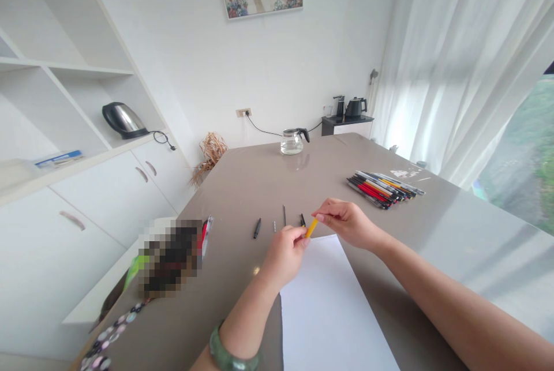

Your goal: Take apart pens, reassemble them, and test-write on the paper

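Note:
Both my hands meet above the far edge of a white sheet of paper (329, 302) on the grey table (242, 186). My left hand (285, 253) and my right hand (346, 222) each pinch one end of a short yellow pen barrel (311, 228). Small loose pen parts lie just beyond: a black piece (257, 228), a tiny spring-like piece (274, 225), a thin refill (284, 214) and a dark piece (302, 220). My left wrist wears a green bangle (229, 356).
A bundle of several coloured pens (383, 187) lies to the right, further back. A glass carafe (293, 141) stands at the table's far end. A blurred object (171, 255) and a beaded strap (104, 342) sit at the left edge. White cabinets (108, 198) with a kettle (123, 120) line the left wall.

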The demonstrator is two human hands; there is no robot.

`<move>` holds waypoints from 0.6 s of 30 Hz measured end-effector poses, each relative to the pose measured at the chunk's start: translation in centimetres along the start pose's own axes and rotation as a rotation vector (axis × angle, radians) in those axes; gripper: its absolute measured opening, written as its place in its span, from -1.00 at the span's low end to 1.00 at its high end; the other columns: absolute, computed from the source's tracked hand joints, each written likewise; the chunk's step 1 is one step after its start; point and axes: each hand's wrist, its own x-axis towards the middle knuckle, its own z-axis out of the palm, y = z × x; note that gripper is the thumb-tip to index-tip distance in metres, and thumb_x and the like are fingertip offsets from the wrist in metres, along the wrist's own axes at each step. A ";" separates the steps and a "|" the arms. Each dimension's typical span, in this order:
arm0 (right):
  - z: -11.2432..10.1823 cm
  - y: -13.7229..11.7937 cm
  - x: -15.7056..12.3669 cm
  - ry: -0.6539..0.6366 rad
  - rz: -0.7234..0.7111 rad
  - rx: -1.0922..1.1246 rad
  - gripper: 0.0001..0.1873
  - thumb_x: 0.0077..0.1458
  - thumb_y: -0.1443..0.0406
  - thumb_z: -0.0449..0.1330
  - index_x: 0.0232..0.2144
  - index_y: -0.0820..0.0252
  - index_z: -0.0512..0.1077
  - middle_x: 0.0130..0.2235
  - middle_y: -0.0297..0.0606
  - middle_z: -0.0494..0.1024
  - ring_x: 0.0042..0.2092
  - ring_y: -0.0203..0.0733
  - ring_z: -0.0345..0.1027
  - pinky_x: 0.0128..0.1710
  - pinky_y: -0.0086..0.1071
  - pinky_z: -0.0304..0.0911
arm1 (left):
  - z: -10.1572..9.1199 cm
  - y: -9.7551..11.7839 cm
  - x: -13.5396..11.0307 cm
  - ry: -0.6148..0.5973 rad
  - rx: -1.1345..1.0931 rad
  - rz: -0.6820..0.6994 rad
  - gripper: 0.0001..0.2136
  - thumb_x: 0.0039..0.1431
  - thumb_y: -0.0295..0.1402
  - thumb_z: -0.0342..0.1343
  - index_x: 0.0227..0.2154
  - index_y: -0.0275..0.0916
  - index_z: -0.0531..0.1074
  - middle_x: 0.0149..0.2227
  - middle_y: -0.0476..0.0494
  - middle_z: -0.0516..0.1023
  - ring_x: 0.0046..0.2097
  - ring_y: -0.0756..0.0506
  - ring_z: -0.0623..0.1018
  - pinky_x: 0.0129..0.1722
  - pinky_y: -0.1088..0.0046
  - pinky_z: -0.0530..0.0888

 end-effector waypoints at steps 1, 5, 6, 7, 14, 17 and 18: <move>0.0 0.0 0.0 0.000 0.000 -0.001 -0.71 0.00 0.17 0.03 -0.42 0.22 0.47 -0.44 -0.23 0.38 -0.42 -0.31 0.26 -0.42 -0.45 0.17 | 0.0 0.0 0.0 -0.002 0.002 0.000 -0.78 0.05 -0.37 -0.10 -0.27 -0.15 0.40 -0.35 -0.09 0.40 -0.33 -0.03 0.38 -0.34 0.49 0.28; 0.0 -0.2 0.0 -0.012 0.009 0.007 -0.70 0.01 0.17 0.01 -0.43 0.22 0.47 -0.44 -0.24 0.38 -0.41 -0.31 0.26 -0.42 -0.45 0.17 | 0.0 0.0 -0.1 -0.005 -0.003 0.000 -0.77 0.05 -0.36 -0.11 -0.27 -0.14 0.40 -0.35 -0.09 0.40 -0.33 -0.03 0.38 -0.35 0.48 0.28; 0.0 -0.2 0.0 -0.015 0.013 0.009 -0.70 0.01 0.17 0.01 -0.42 0.22 0.47 -0.44 -0.24 0.39 -0.41 -0.30 0.26 -0.41 -0.45 0.17 | 0.1 0.0 -0.1 -0.005 -0.008 0.001 -0.77 0.05 -0.35 -0.11 -0.27 -0.14 0.40 -0.34 -0.10 0.41 -0.33 -0.03 0.38 -0.36 0.48 0.28; 0.0 -0.2 0.0 -0.018 0.019 0.010 -0.69 0.01 0.17 0.01 -0.41 0.22 0.46 -0.43 -0.23 0.39 -0.40 -0.30 0.27 -0.40 -0.45 0.17 | 0.1 0.0 -0.1 -0.004 -0.013 0.002 -0.77 0.05 -0.35 -0.10 -0.27 -0.14 0.40 -0.34 -0.10 0.41 -0.33 -0.04 0.38 -0.36 0.48 0.29; 0.0 0.7 0.1 0.083 0.125 -0.087 -0.67 0.01 0.15 -0.02 -0.37 0.23 0.44 -0.42 -0.24 0.42 -0.39 -0.27 0.26 -0.41 -0.44 0.15 | -0.8 -0.2 0.3 0.137 -0.212 -0.026 -0.75 0.04 -0.27 -0.07 -0.26 -0.22 0.39 -0.35 -0.14 0.43 -0.35 -0.04 0.41 -0.32 0.45 0.31; 0.2 1.8 0.2 0.130 0.200 -0.167 -0.68 0.00 0.16 -0.02 -0.39 0.22 0.44 -0.44 -0.26 0.43 -0.40 -0.26 0.26 -0.41 -0.44 0.13 | -1.4 -0.6 0.8 0.231 -0.375 -0.080 -0.70 0.02 -0.23 -0.04 -0.21 -0.26 0.35 -0.36 -0.14 0.44 -0.36 -0.03 0.43 -0.31 0.44 0.33; 0.4 2.2 0.3 0.132 0.228 -0.194 -0.69 -0.01 0.16 -0.02 -0.41 0.21 0.45 -0.44 -0.27 0.44 -0.41 -0.27 0.26 -0.42 -0.44 0.13 | -1.5 -0.8 0.9 0.247 -0.410 -0.096 -0.70 0.01 -0.22 -0.03 -0.22 -0.27 0.35 -0.37 -0.14 0.44 -0.36 -0.03 0.43 -0.30 0.44 0.33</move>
